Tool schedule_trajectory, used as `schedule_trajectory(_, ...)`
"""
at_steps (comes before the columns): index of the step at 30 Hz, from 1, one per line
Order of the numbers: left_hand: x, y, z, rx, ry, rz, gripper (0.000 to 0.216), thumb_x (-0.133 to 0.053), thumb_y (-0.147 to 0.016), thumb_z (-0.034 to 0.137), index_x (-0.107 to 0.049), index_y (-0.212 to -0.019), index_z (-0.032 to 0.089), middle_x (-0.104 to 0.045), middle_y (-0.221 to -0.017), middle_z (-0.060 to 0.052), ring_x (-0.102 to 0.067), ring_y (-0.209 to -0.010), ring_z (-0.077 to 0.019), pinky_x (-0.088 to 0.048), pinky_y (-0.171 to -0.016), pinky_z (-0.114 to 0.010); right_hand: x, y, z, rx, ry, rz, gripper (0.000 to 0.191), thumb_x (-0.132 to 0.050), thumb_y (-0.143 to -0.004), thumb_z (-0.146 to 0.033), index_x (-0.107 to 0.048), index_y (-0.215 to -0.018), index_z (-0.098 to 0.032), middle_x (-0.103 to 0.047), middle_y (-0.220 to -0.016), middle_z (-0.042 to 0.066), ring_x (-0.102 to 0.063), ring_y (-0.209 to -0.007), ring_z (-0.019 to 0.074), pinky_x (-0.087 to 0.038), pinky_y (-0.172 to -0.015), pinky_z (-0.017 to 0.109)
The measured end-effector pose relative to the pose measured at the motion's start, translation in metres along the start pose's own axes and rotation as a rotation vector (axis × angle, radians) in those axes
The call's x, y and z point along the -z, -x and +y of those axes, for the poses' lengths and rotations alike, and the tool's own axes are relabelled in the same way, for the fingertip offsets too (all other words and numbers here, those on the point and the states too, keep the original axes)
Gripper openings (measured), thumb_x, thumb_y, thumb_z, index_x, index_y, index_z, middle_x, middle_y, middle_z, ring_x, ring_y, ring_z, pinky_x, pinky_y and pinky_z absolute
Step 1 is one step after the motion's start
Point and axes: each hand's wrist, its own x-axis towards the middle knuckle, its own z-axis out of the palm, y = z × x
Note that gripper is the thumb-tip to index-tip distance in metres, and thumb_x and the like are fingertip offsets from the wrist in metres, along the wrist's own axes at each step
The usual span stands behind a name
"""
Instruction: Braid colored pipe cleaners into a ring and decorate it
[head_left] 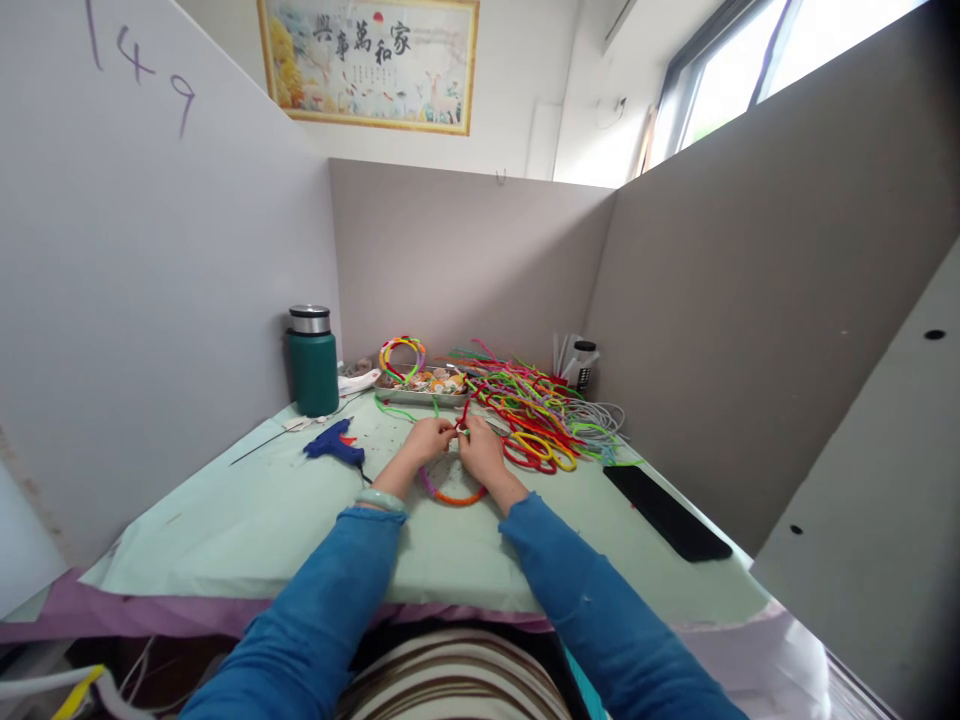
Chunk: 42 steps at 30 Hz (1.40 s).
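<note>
"Position of the orange-and-purple fuzzy ring (457, 500)?"
"Middle of the desk (240, 540); left hand (430, 438) and right hand (481, 450) pinch its far side."
"Left of it?"
"Blue plastic glue gun (334, 443)."

You have one multicoloured ring (459, 500) directly before you, near the middle of the pale green sheet (450, 570). Visible lower arc: smooth curve, orange along the bottom, purple at left. Far side covered by your grip; closure cannot be judged. Red strand (464, 408) projects there; its join is hidden.
</note>
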Motion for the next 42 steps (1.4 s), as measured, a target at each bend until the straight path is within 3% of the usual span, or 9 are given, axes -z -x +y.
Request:
schedule_trajectory(7,-0.001,0.000,0.000,-0.068,-0.028,0.002,0.029,-0.046,-0.082,0.028,-0.071,-0.081,0.015,-0.067,-0.070,-0.003,-0.051,-0.061,-0.0124,-0.035,-0.058,-0.021,0.003,-0.001,0.000,-0.039,-0.006,0.070,0.022,-0.045,-0.090,-0.030,-0.062,-0.083,-0.017,-0.064,-0.086,0.007,-0.056,-0.079,0.0171,-0.036,-0.069,0.026)
schedule_trajectory(16,-0.003,0.005,0.002,-0.035,-0.149,0.039,0.029,-0.046,-0.084,0.029,-0.072,-0.092,0.018,-0.071,-0.093,-0.009,-0.059,-0.077,-0.0163,-0.040,-0.070,-0.024,0.002,-0.004,0.002,-0.062,0.028,0.028,0.020,-0.050,-0.088,-0.031,-0.063,-0.083,-0.018,-0.067,-0.084,0.007,-0.057,-0.075,0.0171,-0.034,-0.066,0.026)
schedule_trajectory(25,-0.003,0.002,0.008,0.010,-0.051,0.002,0.024,-0.047,-0.081,0.019,-0.070,-0.084,0.013,-0.068,-0.078,-0.005,-0.055,-0.068,-0.0137,-0.038,-0.062,-0.022,-0.001,-0.009,0.010,-0.048,-0.112,0.049,0.019,-0.050,-0.086,-0.028,-0.065,-0.081,-0.018,-0.067,-0.084,0.006,-0.058,-0.079,0.0168,-0.036,-0.069,0.026)
schedule_trajectory(35,-0.001,0.005,0.011,0.029,-0.045,0.016,0.022,-0.046,-0.081,0.017,-0.068,-0.085,0.013,-0.069,-0.081,-0.006,-0.057,-0.072,-0.0136,-0.038,-0.062,-0.021,-0.001,-0.009,0.010,-0.040,-0.159,0.094,0.017,-0.050,-0.084,-0.026,-0.065,-0.080,-0.018,-0.066,-0.081,0.005,-0.057,-0.076,0.0160,-0.037,-0.069,0.026)
schedule_trajectory(42,0.000,0.003,0.011,0.011,-0.047,0.015,0.023,-0.046,-0.080,0.017,-0.068,-0.083,0.014,-0.070,-0.080,-0.006,-0.058,-0.071,-0.0136,-0.038,-0.062,-0.021,0.002,-0.010,0.008,-0.151,-0.196,0.124,0.018,-0.050,-0.080,-0.025,-0.067,-0.077,-0.018,-0.069,-0.081,0.005,-0.060,-0.075,0.0171,-0.040,-0.069,0.026)
